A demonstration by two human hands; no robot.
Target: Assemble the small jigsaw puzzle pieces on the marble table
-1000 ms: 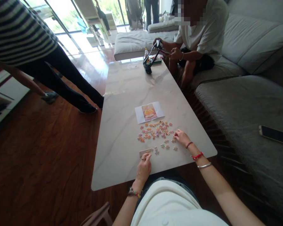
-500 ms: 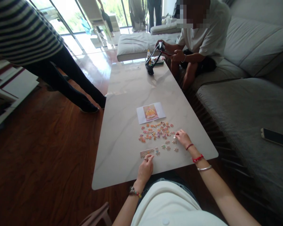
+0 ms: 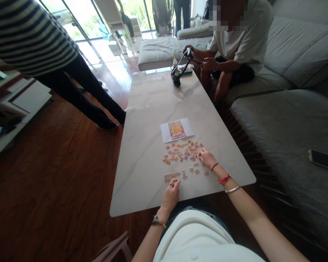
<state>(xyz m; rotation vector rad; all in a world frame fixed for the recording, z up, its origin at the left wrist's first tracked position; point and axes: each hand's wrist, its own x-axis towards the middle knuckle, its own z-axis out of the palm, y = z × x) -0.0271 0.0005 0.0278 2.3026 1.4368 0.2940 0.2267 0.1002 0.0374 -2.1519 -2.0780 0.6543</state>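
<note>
A loose pile of small pink and orange jigsaw puzzle pieces point(image 3: 177, 153) lies on the table. My right hand point(image 3: 207, 159) is at the pile's right edge, its fingertips pinched on a puzzle piece point(image 3: 196, 156). Nearer to me is a short joined strip of puzzle pieces point(image 3: 171, 177). My left hand point(image 3: 171, 194) rests just below this strip, thumb and fingers closed together; whether anything is between them is too small to tell. Right of the strip lie a bluish pair of pieces point(image 3: 184, 174) and several single pieces point(image 3: 196, 171). Beyond the pile is a sheet with a printed picture point(image 3: 177, 131).
The marble-patterned table point(image 3: 142, 145) has a black stand-like device point(image 3: 176, 80) at its far end, which a seated person point(image 3: 240, 51) handles. Another person in stripes point(image 3: 30, 40) stands at left. A phone point(image 3: 324, 160) lies on the grey sofa point(image 3: 284, 120).
My right hand has moved left and slightly away from me, from beside the pile to its edge. My left hand stays by the joined strip. The view has shifted slightly.
</note>
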